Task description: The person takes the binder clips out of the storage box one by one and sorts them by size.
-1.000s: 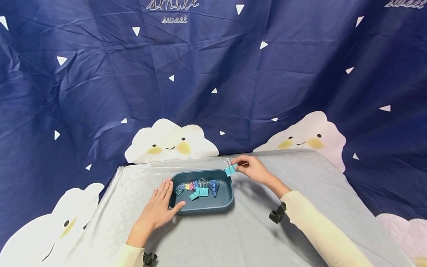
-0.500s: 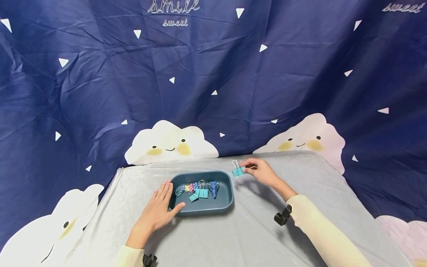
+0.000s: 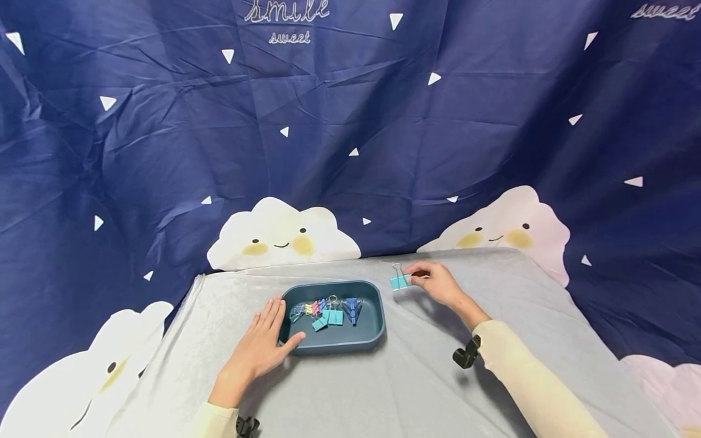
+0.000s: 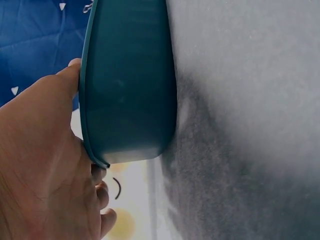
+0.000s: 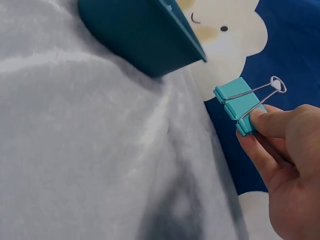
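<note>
A large teal binder clip [image 5: 241,102] is pinched between thumb and fingertips of my right hand [image 3: 436,283], its wire handles pointing up in the head view. The hand holds it above the cloth, to the right of a dark teal tray [image 3: 332,348]. My left hand [image 3: 257,347] rests on the tray's left end, fingers stretched along the rim and thumb at the front edge. Inside the tray lie two more teal binder clips [image 3: 335,317], a group of dark blue clips [image 3: 352,309] and a row of small multicoloured clips [image 3: 312,308].
Grey cloth [image 3: 350,395] covers the table, with loose folds at its left and right sides. Behind it hangs a navy curtain [image 3: 328,164] printed with white triangles and smiling clouds. Each wrist carries a black camera mount [image 3: 467,353].
My right hand has carried the teal binder clip from over the tray's right rim rightward, away from the tray. The left hand and the tray's contents have stayed put.
</note>
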A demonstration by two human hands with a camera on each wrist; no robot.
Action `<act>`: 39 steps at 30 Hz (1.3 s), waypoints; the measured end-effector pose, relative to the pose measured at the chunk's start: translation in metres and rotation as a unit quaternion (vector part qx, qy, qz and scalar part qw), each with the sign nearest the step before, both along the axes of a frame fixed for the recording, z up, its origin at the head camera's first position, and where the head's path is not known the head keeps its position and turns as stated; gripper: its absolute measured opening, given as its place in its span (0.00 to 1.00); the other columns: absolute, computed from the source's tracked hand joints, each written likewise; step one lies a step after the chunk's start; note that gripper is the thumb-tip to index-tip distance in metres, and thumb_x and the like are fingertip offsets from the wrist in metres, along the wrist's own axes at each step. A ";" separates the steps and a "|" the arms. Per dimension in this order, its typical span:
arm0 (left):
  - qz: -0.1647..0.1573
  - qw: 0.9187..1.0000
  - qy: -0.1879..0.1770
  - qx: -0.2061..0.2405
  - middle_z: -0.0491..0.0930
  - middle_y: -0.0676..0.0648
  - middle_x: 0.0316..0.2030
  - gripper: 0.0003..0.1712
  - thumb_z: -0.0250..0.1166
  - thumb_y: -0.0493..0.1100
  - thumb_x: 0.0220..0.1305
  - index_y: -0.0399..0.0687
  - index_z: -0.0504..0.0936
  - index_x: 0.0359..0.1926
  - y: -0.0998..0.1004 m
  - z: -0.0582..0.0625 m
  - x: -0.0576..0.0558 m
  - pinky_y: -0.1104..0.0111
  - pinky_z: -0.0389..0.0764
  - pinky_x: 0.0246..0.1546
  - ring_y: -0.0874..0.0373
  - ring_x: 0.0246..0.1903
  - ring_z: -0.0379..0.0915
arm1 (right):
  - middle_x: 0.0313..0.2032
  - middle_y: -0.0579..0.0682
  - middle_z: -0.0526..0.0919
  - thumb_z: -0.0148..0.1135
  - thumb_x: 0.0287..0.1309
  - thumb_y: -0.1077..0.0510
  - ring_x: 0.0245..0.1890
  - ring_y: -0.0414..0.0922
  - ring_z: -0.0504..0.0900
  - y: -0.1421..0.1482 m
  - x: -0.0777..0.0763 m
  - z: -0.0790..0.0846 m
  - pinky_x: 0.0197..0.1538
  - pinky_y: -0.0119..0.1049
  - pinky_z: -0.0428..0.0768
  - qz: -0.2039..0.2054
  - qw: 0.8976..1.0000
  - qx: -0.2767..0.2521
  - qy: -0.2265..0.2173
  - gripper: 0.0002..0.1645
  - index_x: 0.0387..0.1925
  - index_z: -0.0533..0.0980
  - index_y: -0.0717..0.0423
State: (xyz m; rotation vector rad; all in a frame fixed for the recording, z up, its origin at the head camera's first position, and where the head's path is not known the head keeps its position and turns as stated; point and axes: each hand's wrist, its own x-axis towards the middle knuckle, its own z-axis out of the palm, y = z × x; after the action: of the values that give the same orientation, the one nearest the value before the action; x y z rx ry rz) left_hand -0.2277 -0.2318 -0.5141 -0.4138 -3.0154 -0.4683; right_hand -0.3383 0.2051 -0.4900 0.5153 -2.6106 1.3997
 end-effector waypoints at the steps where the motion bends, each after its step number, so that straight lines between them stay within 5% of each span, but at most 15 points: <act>1: 0.000 1.000 0.000 0.000 0.43 0.39 0.86 0.58 0.53 0.75 0.75 0.36 0.50 0.84 0.000 0.000 0.000 0.42 0.49 0.84 0.40 0.85 0.41 | 0.48 0.63 0.91 0.71 0.65 0.68 0.49 0.58 0.90 0.001 -0.001 -0.002 0.46 0.27 0.84 -0.007 1.000 0.005 -0.002 0.10 0.47 0.88 0.63; 23: 0.002 1.000 -0.016 0.004 0.42 0.40 0.86 0.58 0.53 0.74 0.75 0.36 0.48 0.85 0.000 0.002 0.000 0.43 0.48 0.85 0.42 0.86 0.39 | 0.45 0.61 0.92 0.69 0.67 0.68 0.43 0.55 0.90 0.012 -0.019 -0.036 0.42 0.34 0.84 -0.060 0.996 0.052 -0.032 0.08 0.45 0.89 0.62; 32: 0.003 1.000 -0.013 0.005 0.42 0.40 0.86 0.59 0.52 0.75 0.75 0.36 0.48 0.85 0.000 0.000 0.001 0.43 0.48 0.85 0.40 0.86 0.40 | 0.46 0.62 0.91 0.68 0.67 0.67 0.49 0.59 0.88 0.008 -0.019 -0.050 0.55 0.54 0.85 -0.086 0.992 0.094 -0.019 0.08 0.46 0.87 0.63; 39: 0.004 1.000 -0.011 0.006 0.43 0.39 0.86 0.59 0.52 0.75 0.75 0.35 0.48 0.85 0.000 0.001 0.000 0.42 0.48 0.84 0.39 0.85 0.42 | 0.48 0.62 0.91 0.68 0.69 0.66 0.51 0.60 0.88 0.007 -0.019 -0.051 0.57 0.55 0.85 -0.101 0.989 0.106 -0.019 0.09 0.48 0.86 0.62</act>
State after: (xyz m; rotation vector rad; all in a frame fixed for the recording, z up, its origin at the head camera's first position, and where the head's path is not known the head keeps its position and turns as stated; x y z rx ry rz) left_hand -0.2274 -0.2319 -0.5136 -0.3981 -3.0319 -0.4929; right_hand -0.3573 0.2116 -0.5414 0.2404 -2.7668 1.0886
